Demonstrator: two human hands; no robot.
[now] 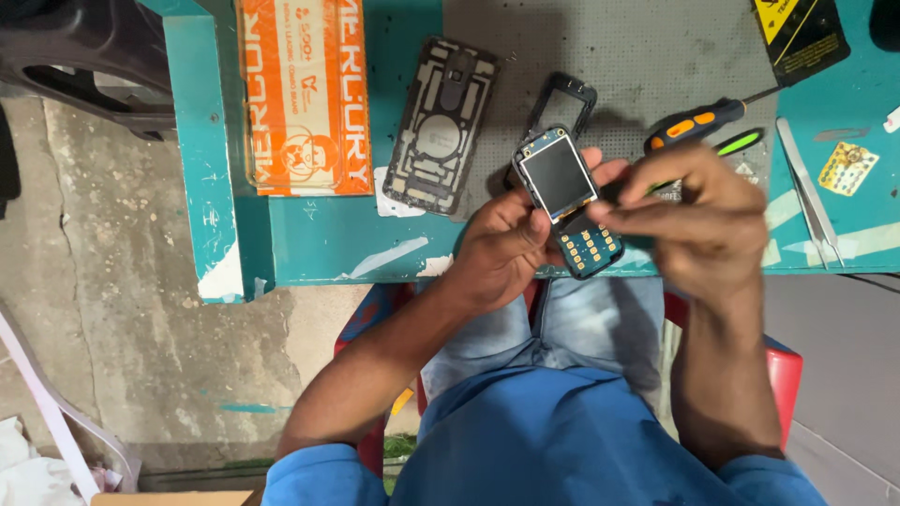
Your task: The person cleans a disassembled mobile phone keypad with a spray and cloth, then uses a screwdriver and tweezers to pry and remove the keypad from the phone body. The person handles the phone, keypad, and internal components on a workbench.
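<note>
Left hand grips the stripped phone board, screen and keypad contacts bare; right hand pinches its edge. Housing already off: black front frame just beyond, screwdriver past the right hand on the desk. Reassembly pending.

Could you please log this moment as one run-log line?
left hand: holds bare phone board | right hand: fingers on board's right edge | behind: screwdriver, empty phone frame

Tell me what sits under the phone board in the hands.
Under the phone board lie the grey mat and teal table edge. The left hand and right hand cover the rest.
</note>
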